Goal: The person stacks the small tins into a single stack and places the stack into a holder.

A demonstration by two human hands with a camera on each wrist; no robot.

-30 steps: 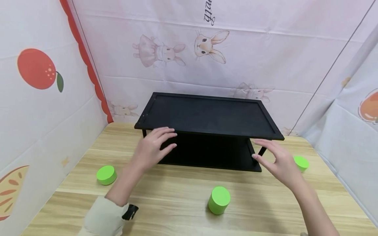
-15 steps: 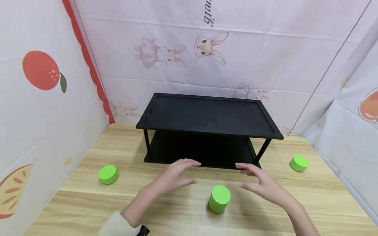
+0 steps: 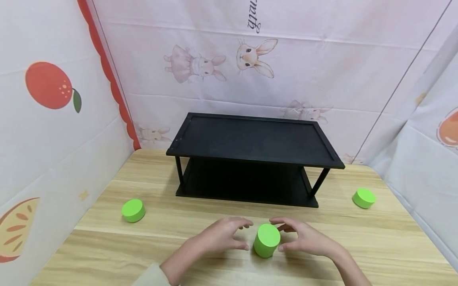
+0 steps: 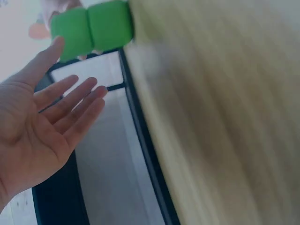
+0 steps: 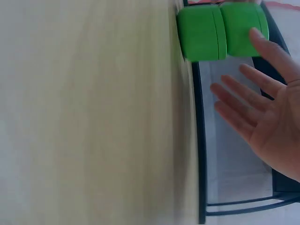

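The left grip (image 3: 226, 236) and right grip (image 3: 304, 239), fingers spread and holding nothing, flanked a green two-part cylinder (image 3: 266, 241) upright between them on the surface (image 3: 200, 214). Level pressure from both sides, spanning the seam (image 4: 90, 29), seemed the likeliest way to keep both parts together.

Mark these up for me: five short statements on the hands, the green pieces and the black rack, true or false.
1. The tall green cylinder stands between the left hand and the right hand. True.
2. The left hand holds the cylinder in the air. False: the cylinder stands on the table, with that hand apart from it.
3. The black rack stands beyond the cylinder. True.
4. Two flat green discs lie on the rack. False: one disc lies left of it, another disc right.
5. Both wrist views show a seam in the cylinder. True.
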